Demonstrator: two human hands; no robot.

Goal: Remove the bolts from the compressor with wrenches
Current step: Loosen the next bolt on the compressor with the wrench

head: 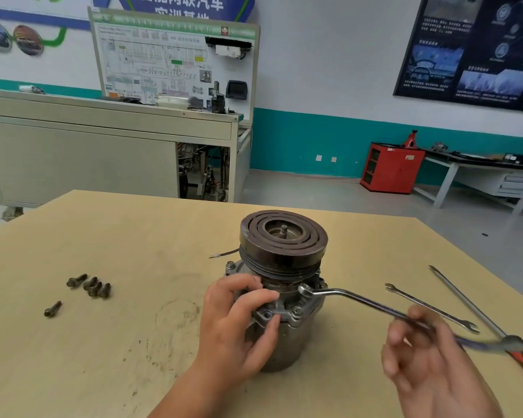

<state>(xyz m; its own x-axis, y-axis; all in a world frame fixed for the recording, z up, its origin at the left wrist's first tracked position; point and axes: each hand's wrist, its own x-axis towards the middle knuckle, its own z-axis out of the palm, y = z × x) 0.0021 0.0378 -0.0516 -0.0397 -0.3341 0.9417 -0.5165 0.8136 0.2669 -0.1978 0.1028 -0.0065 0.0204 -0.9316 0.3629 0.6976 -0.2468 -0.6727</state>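
Observation:
The compressor (284, 336) stands upright on the table (133, 236), its dark grooved pulley (283, 236) on top. My left hand (236, 324) grips the compressor's flange from the left. An offset ring wrench (354, 298) has its ring end set on a bolt at the right of the flange, under the pulley. My right hand (426, 360), blurred, holds the wrench's handle at the right. One bolt head (296, 311) shows at the flange's front, another (230, 264) at its back left. Several removed bolts (89, 286) lie loose at the left.
An open-end spanner (432, 307) lies on the table right of the compressor. A long screwdriver (471, 303) with an orange handle lies beyond it by the right edge. A thin wire (224, 254) sticks out behind the compressor. A workbench and red cabinet stand far behind.

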